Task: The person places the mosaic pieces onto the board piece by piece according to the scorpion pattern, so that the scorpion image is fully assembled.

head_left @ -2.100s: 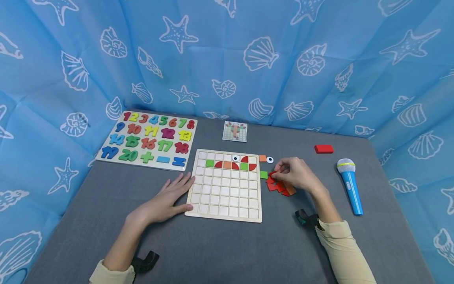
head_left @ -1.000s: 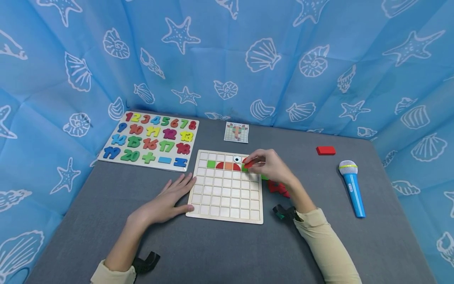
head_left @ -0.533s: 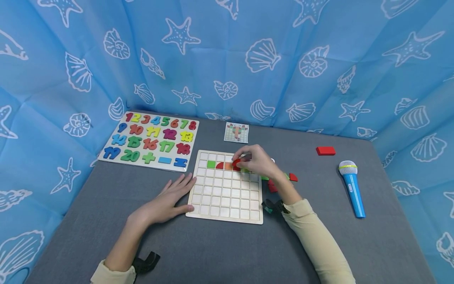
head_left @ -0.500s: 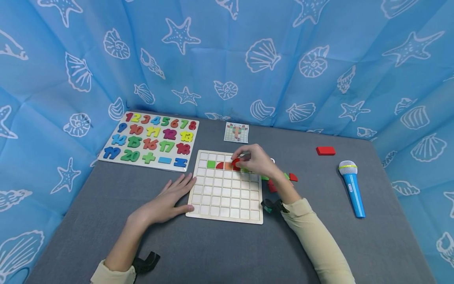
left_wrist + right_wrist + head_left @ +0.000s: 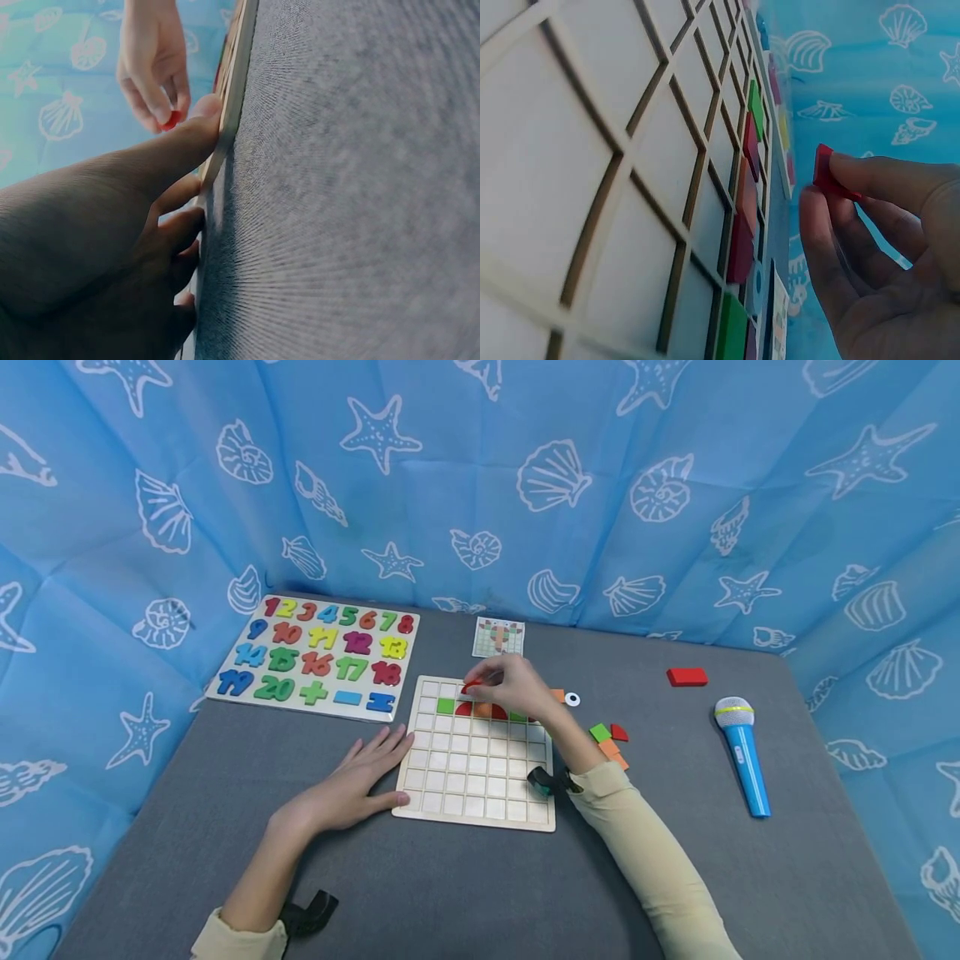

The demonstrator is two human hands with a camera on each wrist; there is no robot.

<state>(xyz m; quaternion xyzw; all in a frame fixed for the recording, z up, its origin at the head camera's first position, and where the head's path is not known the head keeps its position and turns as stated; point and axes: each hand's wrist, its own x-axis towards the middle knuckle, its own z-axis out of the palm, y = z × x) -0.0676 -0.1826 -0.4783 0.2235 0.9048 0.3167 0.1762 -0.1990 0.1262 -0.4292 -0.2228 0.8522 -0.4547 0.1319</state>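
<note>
A pale wooden grid board lies flat in front of me. My left hand rests at its left edge, fingers spread and thumb on the rim. Over the board's upper part, my right hand pinches a small red tile between thumb and fingers. In the right wrist view the tile is apart from the grid; its full outline is partly covered. The second row carries a green square tile, a red quarter-circle tile and an orange tile. My right hand hides some tiles further right.
Right of the board lie a round eye tile, a green tile, a red quarter-circle and orange tiles. Behind stands a pattern card. A number puzzle, red block and toy microphone lie around.
My right hand has picked up the red tile from the loose pieces at the right and carried it leftward over the board's top rows. My left hand has stayed in place.
</note>
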